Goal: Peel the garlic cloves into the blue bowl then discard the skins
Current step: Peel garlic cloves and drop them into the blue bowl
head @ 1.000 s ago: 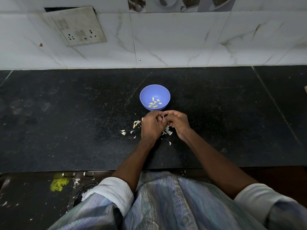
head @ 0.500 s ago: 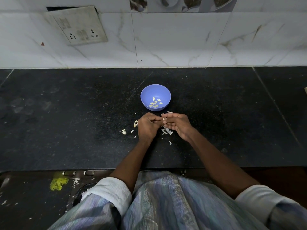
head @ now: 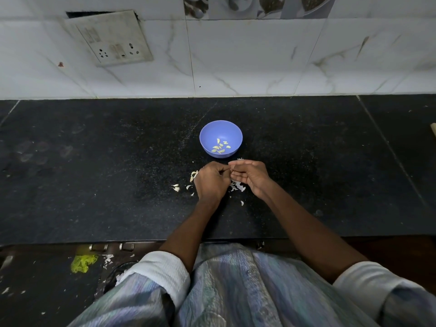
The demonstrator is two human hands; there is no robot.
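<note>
Head view, the only one I have. Blue bowl [head: 220, 138] sits mid-desk, just far of both hands, with a handful of peeled garlic cloves [head: 220, 147] lying in its bottom. Left hand [head: 212, 180] is knuckles-up, fingers curled in toward the right hand. Right hand [head: 250, 177] is turned palm partly up, fingers curled, tips meeting the left hand's tips at the gap between them. I take it they're pinching a clove there, but the clove itself is hidden by the fingertips; I can't see it or tell its long axis. So: both hands' fingers closed around something small, presumably a clove in mid-peel.

Loose skins [head: 237, 186] are piled on the black desk [head: 94, 173] right under and between the hands, more skin bits [head: 175, 188] scattered just left of the left hand, and one stray flake nearer me.

Key relation: the bowl lies straight ahead, far of the fingertips, near but not touching, roughly centred on the gap between the hands. Both hands look about equally close to it; the right hand's fingertips sit slightly farther and nearer the rim, so my guess is the right drops the clove in.

Task is partway: some cloves in, skins not yet discarded.

Wall behind has a grubby socket plate [head: 111, 38] on marble-look tiles.
</note>
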